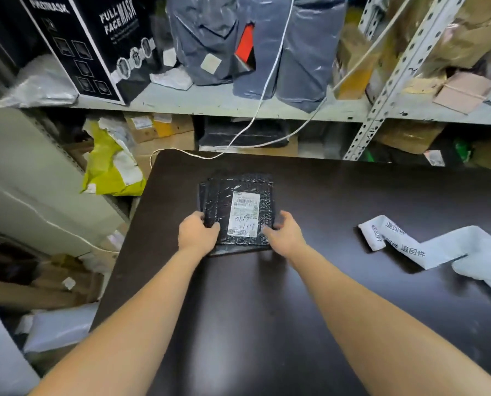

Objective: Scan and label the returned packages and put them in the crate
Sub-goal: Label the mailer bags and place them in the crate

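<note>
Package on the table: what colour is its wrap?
Glossy black package with a white printed label; the head view shows it best.

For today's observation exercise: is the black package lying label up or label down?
Label up: the black package lies flat on the table, white label showing between the left hand and right hand.

Both arms [141, 310] show bare from the lower corners of the frame up to the wrists. The left hand [198, 232] and right hand [284, 237], near mid-frame, are likewise bare, the right one slightly blurred.
</note>
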`<state>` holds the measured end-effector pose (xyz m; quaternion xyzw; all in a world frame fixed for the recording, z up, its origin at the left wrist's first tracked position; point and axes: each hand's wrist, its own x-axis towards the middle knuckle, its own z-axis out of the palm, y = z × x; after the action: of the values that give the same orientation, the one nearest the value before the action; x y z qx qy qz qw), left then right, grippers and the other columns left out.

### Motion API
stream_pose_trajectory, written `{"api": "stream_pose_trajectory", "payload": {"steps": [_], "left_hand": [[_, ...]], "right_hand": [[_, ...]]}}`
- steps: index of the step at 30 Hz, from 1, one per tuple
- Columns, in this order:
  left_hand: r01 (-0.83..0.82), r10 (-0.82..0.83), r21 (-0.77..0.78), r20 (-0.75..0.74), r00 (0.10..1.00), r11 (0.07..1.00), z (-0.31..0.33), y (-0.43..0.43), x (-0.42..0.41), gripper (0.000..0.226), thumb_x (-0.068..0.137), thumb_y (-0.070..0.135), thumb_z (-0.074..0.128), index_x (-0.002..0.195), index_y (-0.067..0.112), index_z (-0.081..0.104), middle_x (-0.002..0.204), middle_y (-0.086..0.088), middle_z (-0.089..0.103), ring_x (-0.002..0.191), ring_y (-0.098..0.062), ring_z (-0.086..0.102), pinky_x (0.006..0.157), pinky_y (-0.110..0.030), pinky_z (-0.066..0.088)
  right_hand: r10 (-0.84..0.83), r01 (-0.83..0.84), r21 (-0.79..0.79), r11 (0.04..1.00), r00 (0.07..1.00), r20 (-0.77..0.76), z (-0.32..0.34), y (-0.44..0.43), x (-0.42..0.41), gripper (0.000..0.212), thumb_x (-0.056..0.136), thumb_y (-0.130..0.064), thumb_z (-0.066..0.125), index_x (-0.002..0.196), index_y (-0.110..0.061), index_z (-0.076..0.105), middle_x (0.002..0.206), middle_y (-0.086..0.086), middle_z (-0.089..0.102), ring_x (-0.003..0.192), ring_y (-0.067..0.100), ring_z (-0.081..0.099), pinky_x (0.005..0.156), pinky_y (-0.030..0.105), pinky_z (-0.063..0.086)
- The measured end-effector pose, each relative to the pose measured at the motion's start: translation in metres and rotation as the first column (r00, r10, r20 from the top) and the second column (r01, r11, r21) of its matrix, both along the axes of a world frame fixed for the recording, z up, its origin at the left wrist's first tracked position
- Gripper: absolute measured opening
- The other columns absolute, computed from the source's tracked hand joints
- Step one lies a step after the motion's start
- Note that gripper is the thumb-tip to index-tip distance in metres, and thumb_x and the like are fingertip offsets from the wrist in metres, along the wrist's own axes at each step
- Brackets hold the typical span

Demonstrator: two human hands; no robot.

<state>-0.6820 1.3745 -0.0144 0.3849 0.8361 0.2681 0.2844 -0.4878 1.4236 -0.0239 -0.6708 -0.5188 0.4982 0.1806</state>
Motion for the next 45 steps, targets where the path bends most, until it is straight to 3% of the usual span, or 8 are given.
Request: {"api": "stream_pose_trajectory", "payload": {"steps": [6,8,13,20,24,36,40,45], "left_hand": [[-0.238,0.218,0.024,0.317,0.923,0.971,-0.012,0.015,0.004,0.036,0.082,0.013,0.080,0.115,0.007,0.067,0.085,0.003,0.060,0.078,-0.015,0.062,0.073,-0.021,0.048],[-0.282,0.240,0.038,0.425,0.873,0.959,-0.011,0.015,0.011,0.018,0.082,0.006,0.079,0.098,0.010,0.070,0.079,0.006,0.062,0.064,-0.004,0.058,0.057,-0.013,0.046],[-0.163,0.099,0.078,0.522,0.847,0.984,0.003,-0.007,0.065,0.026,0.084,0.006,0.077,0.108,0.011,0.067,0.098,-0.006,0.067,0.081,-0.020,0.062,0.069,-0.029,0.049],[0.005,-0.125,0.224,0.528,0.840,0.975,0.030,-0.064,0.227,0.031,0.082,-0.004,0.076,0.091,0.020,0.059,0.085,0.002,0.065,0.058,0.009,0.061,0.053,-0.006,0.045],[0.067,-0.178,0.217,0.544,0.820,0.974,0.030,-0.100,0.332,0.026,0.082,-0.002,0.077,0.101,0.009,0.062,0.095,-0.010,0.070,0.079,-0.018,0.064,0.071,-0.026,0.054],[-0.101,0.064,0.040,0.538,0.841,0.994,-0.018,-0.159,0.513,0.027,0.078,-0.012,0.076,0.094,0.006,0.063,0.096,-0.017,0.069,0.077,-0.025,0.063,0.075,-0.039,0.057],[-0.114,0.078,0.046,0.485,0.871,0.992,-0.024,-0.162,0.521,0.029,0.077,-0.012,0.076,0.085,0.011,0.060,0.081,-0.006,0.067,0.055,-0.006,0.061,0.049,-0.013,0.048],[-0.097,0.067,0.043,0.446,0.893,0.994,-0.028,-0.162,0.521,0.028,0.075,-0.010,0.078,0.087,0.009,0.061,0.076,-0.003,0.066,0.049,-0.005,0.058,0.045,-0.012,0.044]], "right_hand": [[-0.086,0.086,0.040,0.995,0.996,-0.008,-0.003,0.009,0.007,0.051,0.092,-0.011,0.068,0.141,-0.006,0.052,0.123,0.007,0.067,0.117,0.024,0.064,0.101,0.028,0.047],[-0.042,0.051,0.085,0.995,0.994,-0.097,0.001,0.000,0.020,0.028,0.092,-0.003,0.064,0.118,-0.012,0.067,0.110,0.000,0.074,0.103,0.019,0.070,0.096,0.036,0.054],[-0.036,0.068,0.228,0.971,0.989,-0.145,0.021,-0.037,0.096,0.033,0.092,-0.004,0.065,0.116,-0.026,0.070,0.094,-0.022,0.072,0.082,-0.004,0.067,0.078,0.011,0.051],[-0.149,0.199,0.310,0.930,0.973,-0.179,0.039,-0.107,0.263,0.040,0.090,-0.009,0.069,0.109,-0.044,0.062,0.099,-0.025,0.071,0.097,-0.008,0.062,0.076,0.003,0.044],[-0.187,0.222,0.301,0.927,0.973,-0.138,0.034,-0.150,0.371,0.042,0.090,-0.012,0.071,0.097,-0.050,0.054,0.098,-0.025,0.063,0.090,-0.013,0.060,0.070,0.003,0.043],[-0.129,0.105,0.155,0.982,0.979,0.155,0.000,-0.198,0.544,0.028,0.085,-0.021,0.076,0.112,-0.021,0.069,0.087,-0.010,0.070,0.083,0.011,0.068,0.077,0.027,0.051],[-0.327,0.118,0.443,0.889,0.840,0.433,0.005,-0.184,0.579,0.034,0.085,-0.017,0.071,0.118,-0.014,0.064,0.111,0.005,0.064,0.108,0.028,0.057,0.086,0.039,0.048],[0.023,-0.159,0.118,0.980,0.684,0.729,0.011,-0.151,0.603,0.061,0.089,-0.036,0.068,0.140,-0.020,0.040,0.130,0.004,0.054,0.120,0.027,0.054,0.091,0.037,0.047]]}}
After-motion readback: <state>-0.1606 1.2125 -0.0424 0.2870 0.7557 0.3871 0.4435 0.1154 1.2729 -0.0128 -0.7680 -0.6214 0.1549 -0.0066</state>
